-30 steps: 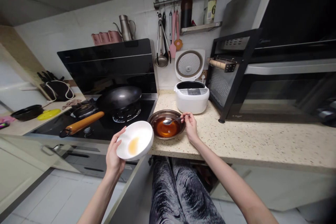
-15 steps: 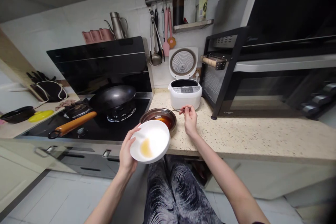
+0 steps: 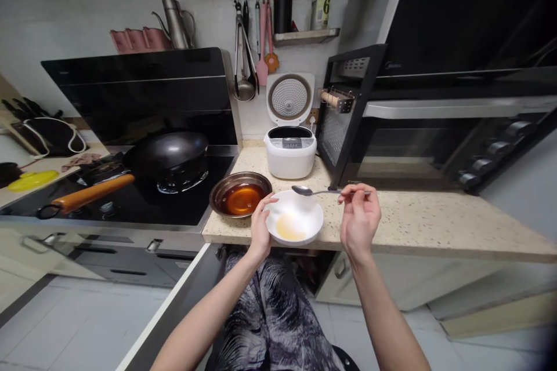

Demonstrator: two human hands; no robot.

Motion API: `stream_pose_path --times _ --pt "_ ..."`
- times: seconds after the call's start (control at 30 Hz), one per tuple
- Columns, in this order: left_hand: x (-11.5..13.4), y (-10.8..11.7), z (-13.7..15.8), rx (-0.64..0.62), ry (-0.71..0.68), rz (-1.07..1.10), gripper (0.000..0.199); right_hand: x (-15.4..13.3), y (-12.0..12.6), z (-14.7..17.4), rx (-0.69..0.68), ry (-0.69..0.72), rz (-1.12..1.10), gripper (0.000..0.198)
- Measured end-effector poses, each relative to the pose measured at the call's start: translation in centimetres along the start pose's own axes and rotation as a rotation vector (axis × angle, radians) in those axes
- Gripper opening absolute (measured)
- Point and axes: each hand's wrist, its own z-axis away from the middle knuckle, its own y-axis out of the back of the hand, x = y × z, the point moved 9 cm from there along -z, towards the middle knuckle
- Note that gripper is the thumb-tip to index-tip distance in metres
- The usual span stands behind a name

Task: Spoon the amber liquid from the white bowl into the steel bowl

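Observation:
My left hand [image 3: 261, 228] grips the left rim of a white bowl [image 3: 307, 208], which has a small pool of pale yellow liquid [image 3: 289, 227] at the bottom. The bowl is at the counter's front edge; I cannot tell whether it rests there or is held just above. In my right hand [image 3: 360, 219] a metal spoon [image 3: 302, 191] is pinched by its handle, its head pointing left over the bowl's far rim. Left of the bowl, a steel basin [image 3: 216, 202] with reddish-brown liquid [image 3: 243, 198] stands on the counter.
Behind the bowl stands a white rice cooker [image 3: 290, 159], lid up. On the stove at left sits a black wok [image 3: 167, 153], its wooden handle [image 3: 96, 192] sticking out toward me. A black rack [image 3: 348, 122] and an oven [image 3: 418, 145] occupy the right. An open drawer or door [image 3: 191, 284] juts out below.
The white bowl has moved right, from in front of the basin to beside it, and is more level. My right hand has drawn the spoon away from the basin to the right, toward the bowl.

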Motion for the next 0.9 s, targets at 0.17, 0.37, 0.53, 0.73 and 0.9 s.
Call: stream_pose_path --times 0.17,0.37,0.53,0.73,0.9 --pt "-1.7 -1.5 -1.2 0.038 -0.134 -0.073 0.030 2.3 2.3 2.0 0.001 -0.069 0.072 0.026" --pt "-2.2 -2.1 -1.6 0.075 -0.211 -0.181 0.028 5.1 2.8 3.2 0.004 -0.112 0.075 0.024" --pt "-2.2 -2.4 -1.7 0.085 -0.208 -0.188 0.029 6.5 2.6 3.7 0.012 -0.122 0.112 0.027" --pt "-2.2 -2.7 -1.8 0.062 -0.200 -0.164 0.029 7.3 2.1 4.2 0.007 -0.083 0.211 0.030" --pt "-2.4 -2.8 -1.8 0.037 -0.182 -0.170 0.030 7.3 1.8 4.5 0.042 -0.050 0.285 0.031"
